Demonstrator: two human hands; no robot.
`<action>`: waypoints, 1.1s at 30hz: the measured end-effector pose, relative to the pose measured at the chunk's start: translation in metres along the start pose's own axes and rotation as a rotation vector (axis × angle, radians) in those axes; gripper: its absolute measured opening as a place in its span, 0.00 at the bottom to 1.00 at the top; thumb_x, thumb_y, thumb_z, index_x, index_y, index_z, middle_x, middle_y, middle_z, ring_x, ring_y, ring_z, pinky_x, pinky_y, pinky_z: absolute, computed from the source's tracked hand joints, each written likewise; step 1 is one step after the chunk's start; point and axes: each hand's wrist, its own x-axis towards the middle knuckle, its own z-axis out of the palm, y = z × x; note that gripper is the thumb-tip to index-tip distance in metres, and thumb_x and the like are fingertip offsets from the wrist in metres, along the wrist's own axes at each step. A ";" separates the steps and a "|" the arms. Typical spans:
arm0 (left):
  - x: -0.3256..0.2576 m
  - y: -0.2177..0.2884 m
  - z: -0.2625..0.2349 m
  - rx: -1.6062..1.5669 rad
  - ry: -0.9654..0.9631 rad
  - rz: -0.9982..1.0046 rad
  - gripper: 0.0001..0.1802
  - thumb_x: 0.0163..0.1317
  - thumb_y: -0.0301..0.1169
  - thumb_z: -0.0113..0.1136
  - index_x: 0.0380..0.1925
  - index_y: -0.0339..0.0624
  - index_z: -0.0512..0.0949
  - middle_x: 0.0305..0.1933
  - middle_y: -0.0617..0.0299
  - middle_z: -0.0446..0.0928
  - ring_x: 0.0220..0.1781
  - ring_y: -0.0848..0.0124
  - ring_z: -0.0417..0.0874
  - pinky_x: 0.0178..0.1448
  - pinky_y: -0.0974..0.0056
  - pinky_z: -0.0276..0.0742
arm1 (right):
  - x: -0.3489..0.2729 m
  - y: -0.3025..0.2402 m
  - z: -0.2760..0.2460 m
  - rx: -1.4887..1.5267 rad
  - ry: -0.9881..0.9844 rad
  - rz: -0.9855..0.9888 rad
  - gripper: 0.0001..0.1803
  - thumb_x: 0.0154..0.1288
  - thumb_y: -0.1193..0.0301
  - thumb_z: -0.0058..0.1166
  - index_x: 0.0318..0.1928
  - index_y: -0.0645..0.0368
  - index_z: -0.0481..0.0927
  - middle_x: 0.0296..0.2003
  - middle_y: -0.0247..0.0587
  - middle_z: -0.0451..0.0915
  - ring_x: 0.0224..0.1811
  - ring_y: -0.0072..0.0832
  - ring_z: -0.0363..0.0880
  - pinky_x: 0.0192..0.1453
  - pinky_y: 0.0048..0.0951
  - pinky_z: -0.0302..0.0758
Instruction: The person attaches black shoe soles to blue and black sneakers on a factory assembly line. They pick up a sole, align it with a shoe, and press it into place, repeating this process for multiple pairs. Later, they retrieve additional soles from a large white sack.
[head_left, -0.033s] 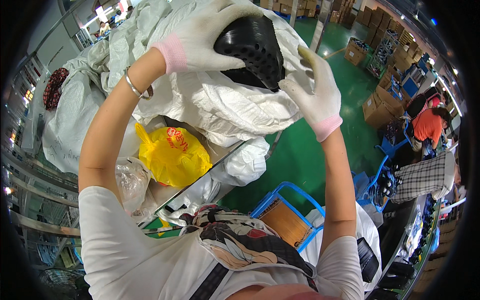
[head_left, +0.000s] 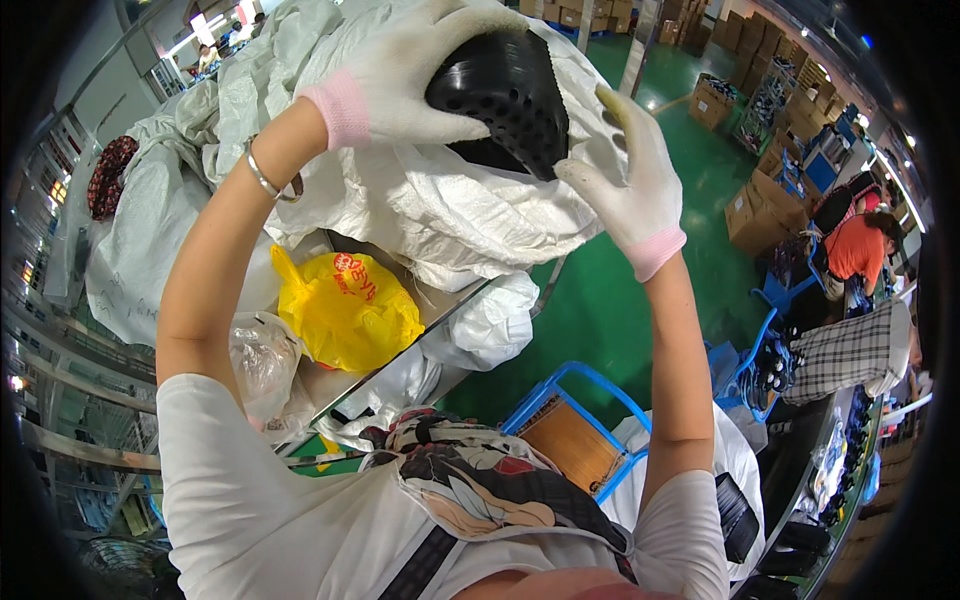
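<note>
A shiny black clog point(head_left: 505, 85) with rows of round holes is held up over the white woven sacks point(head_left: 440, 215). My left hand point(head_left: 405, 85), in a white knit glove with a pink cuff, grips it from the left, with the thumb across its front near the holes. My right hand point(head_left: 640, 185), gloved the same way, is just right of the clog. Its fingers and thumb are spread, and the thumb tip is close to the clog's lower right edge; I cannot tell whether it touches.
A yellow plastic bag point(head_left: 345, 310) and a clear plastic bag point(head_left: 262, 365) lie nearer me by the table edge. A blue-framed cart with a wooden board point(head_left: 570, 445) stands near my right side. Boxes point(head_left: 765, 215) and co-workers point(head_left: 858, 255) are farther right on the green floor.
</note>
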 end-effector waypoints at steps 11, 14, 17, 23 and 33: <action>-0.009 0.034 -0.074 -0.471 0.117 -0.494 0.34 0.50 0.34 0.70 0.58 0.40 0.68 0.54 0.54 0.71 0.57 0.65 0.73 0.62 0.61 0.71 | 0.018 0.003 0.022 0.106 -0.170 -0.049 0.26 0.62 0.56 0.49 0.54 0.61 0.77 0.50 0.53 0.78 0.55 0.44 0.75 0.60 0.37 0.70; -0.015 0.021 -0.063 -0.288 0.066 -0.484 0.32 0.51 0.34 0.70 0.56 0.41 0.70 0.50 0.56 0.73 0.53 0.66 0.75 0.59 0.62 0.72 | 0.014 0.000 0.060 -0.067 -0.517 -0.085 0.27 0.65 0.49 0.40 0.49 0.57 0.79 0.46 0.56 0.78 0.50 0.50 0.76 0.57 0.44 0.70; -0.046 0.015 -0.039 0.223 -0.193 -0.379 0.32 0.46 0.39 0.68 0.54 0.51 0.74 0.47 0.51 0.70 0.54 0.56 0.74 0.60 0.58 0.71 | -0.016 0.000 0.099 -0.171 -0.541 -0.354 0.18 0.65 0.56 0.44 0.40 0.56 0.78 0.45 0.49 0.78 0.48 0.47 0.76 0.54 0.44 0.71; -0.069 0.022 -0.051 0.339 -0.436 -0.469 0.31 0.44 0.37 0.67 0.53 0.51 0.74 0.43 0.51 0.68 0.48 0.54 0.75 0.54 0.56 0.74 | -0.032 -0.009 0.091 -0.150 -0.447 -0.468 0.17 0.62 0.63 0.50 0.50 0.56 0.77 0.54 0.46 0.73 0.58 0.43 0.70 0.59 0.39 0.68; -0.070 0.005 -0.049 0.268 -0.501 -0.422 0.32 0.42 0.39 0.67 0.53 0.52 0.74 0.43 0.50 0.68 0.47 0.52 0.75 0.53 0.57 0.74 | 0.053 0.018 0.106 0.052 -0.560 -0.118 0.21 0.62 0.60 0.50 0.53 0.56 0.77 0.47 0.50 0.78 0.50 0.46 0.76 0.56 0.38 0.72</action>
